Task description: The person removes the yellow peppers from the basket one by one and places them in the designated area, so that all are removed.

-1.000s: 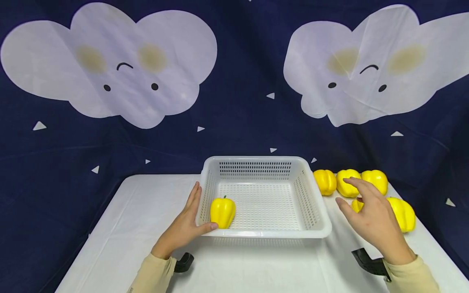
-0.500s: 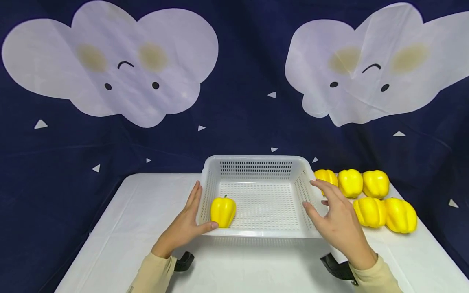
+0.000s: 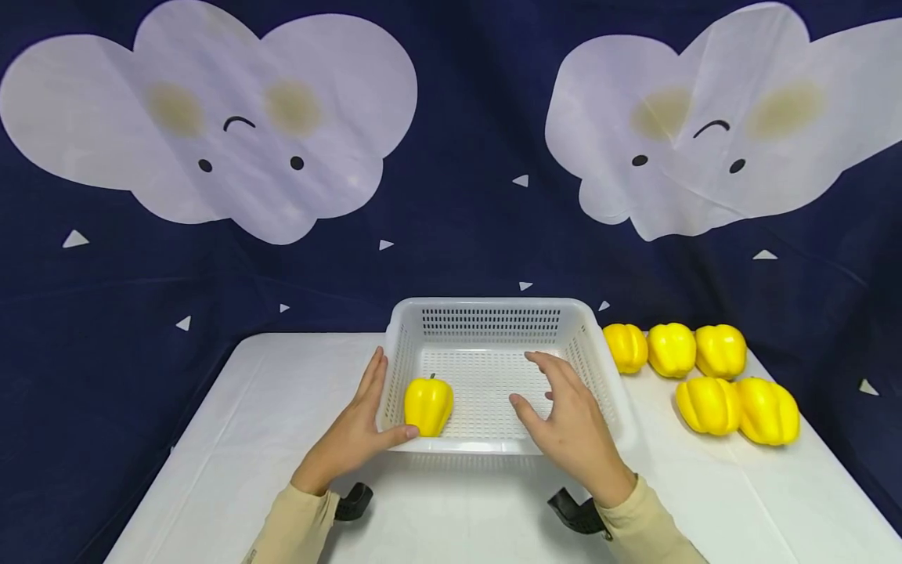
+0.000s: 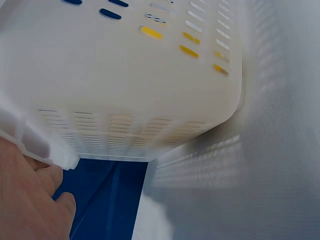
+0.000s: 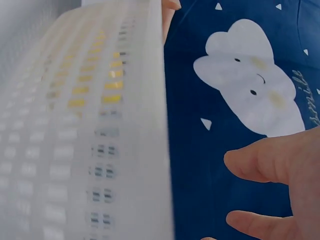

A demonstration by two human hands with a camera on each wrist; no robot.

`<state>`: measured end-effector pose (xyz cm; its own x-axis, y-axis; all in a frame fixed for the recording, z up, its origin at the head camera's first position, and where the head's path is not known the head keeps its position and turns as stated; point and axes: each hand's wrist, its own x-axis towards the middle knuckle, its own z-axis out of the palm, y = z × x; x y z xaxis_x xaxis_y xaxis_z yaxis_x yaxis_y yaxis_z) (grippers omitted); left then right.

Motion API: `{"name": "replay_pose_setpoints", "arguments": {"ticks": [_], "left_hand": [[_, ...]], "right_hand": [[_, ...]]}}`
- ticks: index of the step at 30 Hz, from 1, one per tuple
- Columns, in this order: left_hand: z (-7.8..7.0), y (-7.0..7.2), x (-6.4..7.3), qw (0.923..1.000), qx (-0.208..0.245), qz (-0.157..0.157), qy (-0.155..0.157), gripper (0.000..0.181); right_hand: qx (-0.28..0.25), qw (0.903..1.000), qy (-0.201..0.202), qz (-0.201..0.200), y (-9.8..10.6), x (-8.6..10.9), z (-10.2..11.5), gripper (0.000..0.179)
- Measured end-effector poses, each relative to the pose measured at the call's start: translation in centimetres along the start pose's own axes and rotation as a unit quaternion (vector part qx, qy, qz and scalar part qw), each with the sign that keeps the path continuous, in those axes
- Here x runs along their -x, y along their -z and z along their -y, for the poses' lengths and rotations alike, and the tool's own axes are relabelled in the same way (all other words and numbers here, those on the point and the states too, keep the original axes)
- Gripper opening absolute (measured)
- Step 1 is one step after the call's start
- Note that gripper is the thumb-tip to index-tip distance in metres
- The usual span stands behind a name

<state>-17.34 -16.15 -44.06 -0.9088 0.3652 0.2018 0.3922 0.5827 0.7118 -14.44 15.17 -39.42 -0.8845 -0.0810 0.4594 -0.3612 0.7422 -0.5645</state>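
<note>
A white plastic basket (image 3: 507,447) with slotted walls stands on the table. One yellow bell pepper (image 3: 427,407) lies inside it near the front left corner, stem pointing to the back. My left hand (image 3: 355,431) holds that corner, thumb over the front rim and fingers along the left side; part of the fingers is hidden in the left wrist view. Over the front of the basket hovers my right hand (image 3: 574,427), fingers spread and slightly bent, holding nothing. In the right wrist view its fingers (image 5: 255,160) are apart from the basket wall (image 5: 145,150).
Several more yellow bell peppers (image 3: 672,350) sit in two rows to the right of the basket. The table (image 3: 232,446) has a white cover. Behind it hangs a dark blue curtain (image 3: 479,235) with cloud prints.
From above the peppers on the right, my right hand has swung left, across the basket's right side, to over its front. My left hand, the basket and the peppers have stayed put.
</note>
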Motion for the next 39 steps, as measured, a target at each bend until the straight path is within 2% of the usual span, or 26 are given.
{"name": "replay_pose_setpoints", "arguments": {"ticks": [10, 16, 21, 30, 39], "left_hand": [[0.1, 0.0, 0.0, 1.0, 0.001, -0.004, -0.001, 0.117], [0.2, -0.1, 0.0, 1.0, 0.0, -0.005, -0.004, 0.116], [0.2, 0.0, 0.0, 0.9999, -0.003, -0.005, -0.008, 0.116], [0.3, 0.0, 0.0, 1.0, 0.0, -0.003, -0.008, 0.114], [0.5, 0.1, 0.0, 0.9998, 0.014, 0.004, -0.01, 0.116]], "right_hand": [[-0.001, 0.9989, -0.021, 0.043, -3.5, -1.4, 1.7, 0.066], [-0.007, 0.9955, -0.029, 0.09, -4.8, -2.2, 2.8, 0.071], [-0.016, 0.9888, -0.041, 0.142, -5.6, -3.2, 3.8, 0.071], [0.009, 0.966, -0.056, 0.252, -7.3, -4.9, 5.5, 0.077], [0.062, 0.9304, -0.033, 0.36, -7.6, -6.2, 7.6, 0.073]]}}
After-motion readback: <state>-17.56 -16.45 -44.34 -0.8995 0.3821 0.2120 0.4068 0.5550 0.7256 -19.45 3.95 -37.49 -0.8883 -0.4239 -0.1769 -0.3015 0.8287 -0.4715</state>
